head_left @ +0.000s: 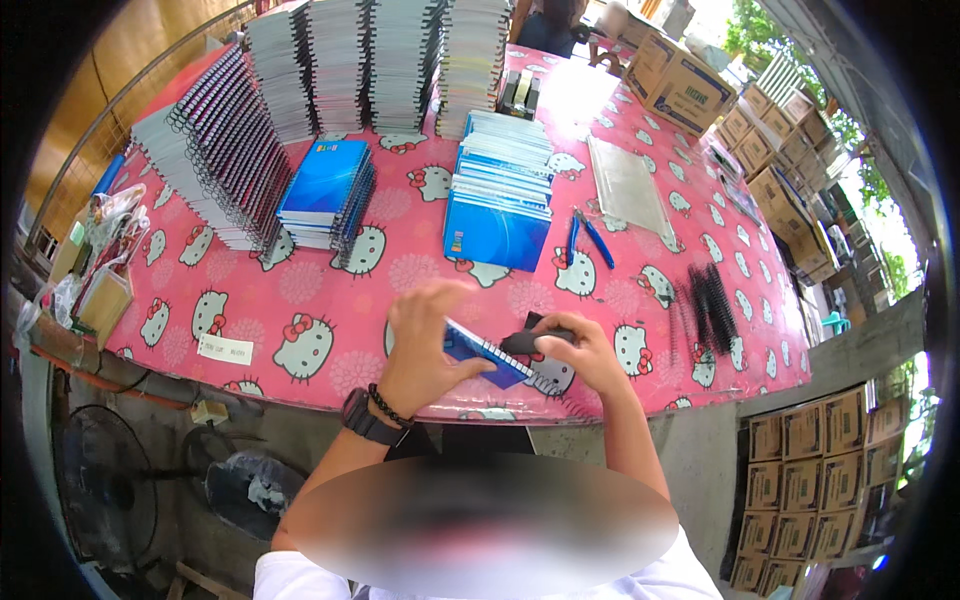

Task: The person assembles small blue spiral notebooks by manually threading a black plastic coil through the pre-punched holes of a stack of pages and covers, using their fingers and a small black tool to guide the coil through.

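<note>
My left hand (422, 335) grips a small blue notebook (508, 376) near the table's front edge, its punched white edge turned toward my right hand. A thin wire coil (548, 384) runs off the notebook's right end and trails along the table. Between the fingers and thumb of my right hand (590, 352) is a black piece (520, 340), cloth-like, whose kind I cannot make out; it lies against the notebook's edge. Beyond them, blue-handled pliers (588, 240) lie beside a row of blue-covered notebooks (497, 228). Loose black coils (712, 310) lie to the right.
Tall stacks of coil-bound notebooks (340, 70) line the back left, with a shorter blue pile (325, 190) in front. A clear plastic sheet (630, 185), a tape dispenser (520, 95) and cardboard boxes (680, 85) stand farther off. A paper slip (225, 349) lies left. Someone stands behind the table.
</note>
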